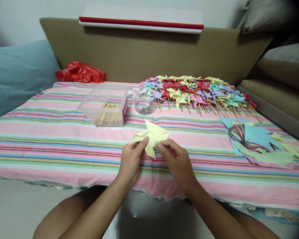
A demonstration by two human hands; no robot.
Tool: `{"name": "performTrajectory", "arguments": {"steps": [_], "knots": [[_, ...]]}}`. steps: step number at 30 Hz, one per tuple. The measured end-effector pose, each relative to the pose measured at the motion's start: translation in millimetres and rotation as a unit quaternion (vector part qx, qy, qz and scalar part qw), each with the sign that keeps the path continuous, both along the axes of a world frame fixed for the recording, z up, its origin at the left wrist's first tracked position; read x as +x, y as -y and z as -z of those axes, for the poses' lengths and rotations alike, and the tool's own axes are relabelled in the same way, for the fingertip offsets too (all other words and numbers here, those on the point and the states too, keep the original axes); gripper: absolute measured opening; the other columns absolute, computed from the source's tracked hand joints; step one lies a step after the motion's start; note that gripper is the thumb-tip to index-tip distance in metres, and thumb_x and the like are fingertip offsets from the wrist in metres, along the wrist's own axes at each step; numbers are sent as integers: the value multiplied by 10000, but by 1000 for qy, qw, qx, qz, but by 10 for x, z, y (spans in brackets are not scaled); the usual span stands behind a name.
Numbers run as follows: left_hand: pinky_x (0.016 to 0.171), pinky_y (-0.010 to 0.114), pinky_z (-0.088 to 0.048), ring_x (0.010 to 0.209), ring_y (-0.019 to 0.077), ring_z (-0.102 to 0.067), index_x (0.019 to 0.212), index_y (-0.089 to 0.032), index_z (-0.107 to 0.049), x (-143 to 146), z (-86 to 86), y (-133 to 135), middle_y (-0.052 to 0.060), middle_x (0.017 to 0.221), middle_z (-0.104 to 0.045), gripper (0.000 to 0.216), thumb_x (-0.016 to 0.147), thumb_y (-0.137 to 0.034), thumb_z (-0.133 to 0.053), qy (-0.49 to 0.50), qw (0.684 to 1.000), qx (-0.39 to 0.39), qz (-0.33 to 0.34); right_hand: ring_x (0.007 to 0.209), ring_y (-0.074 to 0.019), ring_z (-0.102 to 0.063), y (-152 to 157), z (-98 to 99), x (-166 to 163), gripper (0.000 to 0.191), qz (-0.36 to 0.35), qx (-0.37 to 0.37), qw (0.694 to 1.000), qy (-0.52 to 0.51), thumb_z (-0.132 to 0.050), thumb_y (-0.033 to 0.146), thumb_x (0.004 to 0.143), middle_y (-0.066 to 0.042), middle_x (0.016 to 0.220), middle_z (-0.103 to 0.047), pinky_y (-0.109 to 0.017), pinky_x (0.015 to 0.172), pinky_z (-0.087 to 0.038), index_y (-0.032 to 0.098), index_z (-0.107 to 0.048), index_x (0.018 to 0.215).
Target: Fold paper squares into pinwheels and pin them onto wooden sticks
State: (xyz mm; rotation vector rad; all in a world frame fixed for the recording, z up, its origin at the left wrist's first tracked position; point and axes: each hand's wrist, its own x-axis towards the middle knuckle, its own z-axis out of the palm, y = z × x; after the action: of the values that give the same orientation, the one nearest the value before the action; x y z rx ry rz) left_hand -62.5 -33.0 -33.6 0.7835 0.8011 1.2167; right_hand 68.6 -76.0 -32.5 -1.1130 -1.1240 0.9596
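Observation:
A pale yellow paper pinwheel (154, 132) is held between both hands above the front middle of the striped cloth. My left hand (132, 156) grips it from the left, thumb lying on top near its centre and fingers underneath. On the right side, my right hand (175, 159) pinches the pinwheel's lower right edge between thumb and forefinger. No stick shows on this pinwheel. Beyond the hands stand a clear plastic box (89, 108) of wooden sticks (111, 116) and a round clear tub (137, 108) with small metal pieces (146, 110) in it.
Many finished pinwheels (184, 93) on sticks lie piled at the back right. Coloured paper sheets (261, 132) and a bundle of thin strips (239, 134) lie at the right. A red plastic bag (86, 72) sits at the back left. The striped cloth (52, 139) covers the surface.

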Motion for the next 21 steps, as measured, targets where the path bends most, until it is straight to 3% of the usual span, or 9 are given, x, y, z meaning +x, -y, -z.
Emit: {"name": "performTrajectory", "arguments": {"steps": [8, 14, 21], "knots": [[609, 221, -470, 644, 116, -536, 835, -155, -747, -3, -33, 63, -6, 693, -638, 234, 800, -383, -789, -124, 991, 55, 21, 844, -152, -639, -52, 22, -4, 182, 46, -35, 997, -60, -775, 383, 806, -6, 935, -563, -277, 741, -546, 213, -711, 811], [615, 228, -490, 653, 122, -544, 803, -154, -715, 8, -57, 83, 0, 702, -634, 257, 805, -404, -776, -131, 989, 56, 32, 833, -169, -646, -52, 60, -18, 244, 53, -79, 988, -119, -810, 405, 765, -11, 911, -640, -306, 753, -531, 217, -666, 824], [620, 211, -446, 659, 108, -515, 758, -155, -684, 4, -58, 74, -16, 681, -595, 246, 818, -376, -775, -134, 988, 75, 30, 800, -172, -641, -41, 51, -37, 278, 53, -74, 987, -129, -820, 418, 745, -11, 863, -661, -301, 729, -521, 216, -642, 812]]}}
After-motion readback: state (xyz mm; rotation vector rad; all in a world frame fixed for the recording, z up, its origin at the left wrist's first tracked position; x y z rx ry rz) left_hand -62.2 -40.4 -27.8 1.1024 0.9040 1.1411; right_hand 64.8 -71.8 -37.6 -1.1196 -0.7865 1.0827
